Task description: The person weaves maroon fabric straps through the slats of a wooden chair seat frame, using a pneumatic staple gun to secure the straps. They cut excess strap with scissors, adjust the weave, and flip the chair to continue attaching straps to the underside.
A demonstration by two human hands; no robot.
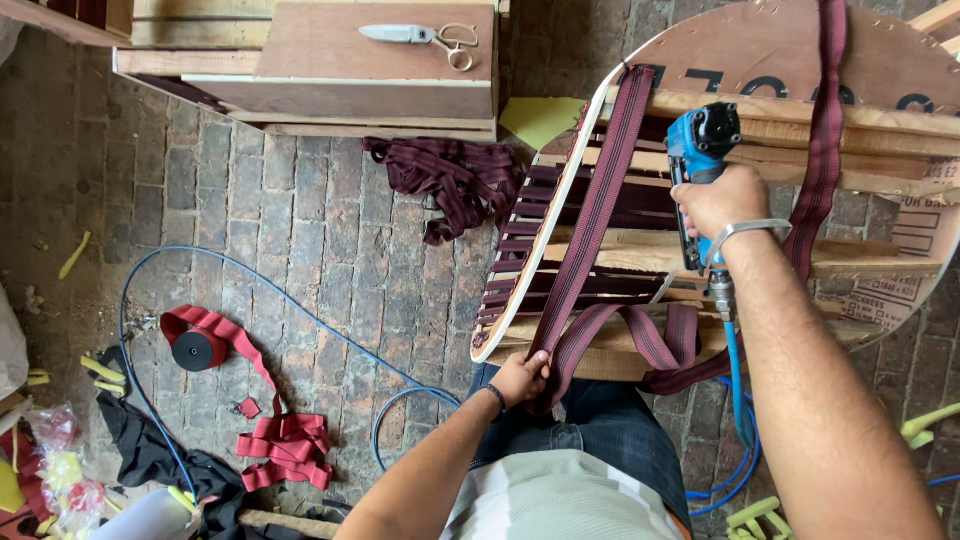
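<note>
while the maroon webbing strap (592, 210) is running lengthwise up the wooden frame (790, 115), the left hand (522, 378) is clenching its near end, and the right hand (722, 203), farther up, is gripping the blue staple gun (700, 150) just beside it.

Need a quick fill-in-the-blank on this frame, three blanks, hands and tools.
1. The right hand grips a ____ pneumatic stapler.
2. The left hand pulls a maroon ____ strap taut over the wooden frame.
3. The scissors lie on a wooden ____.

Missing words: blue; webbing; board
</note>
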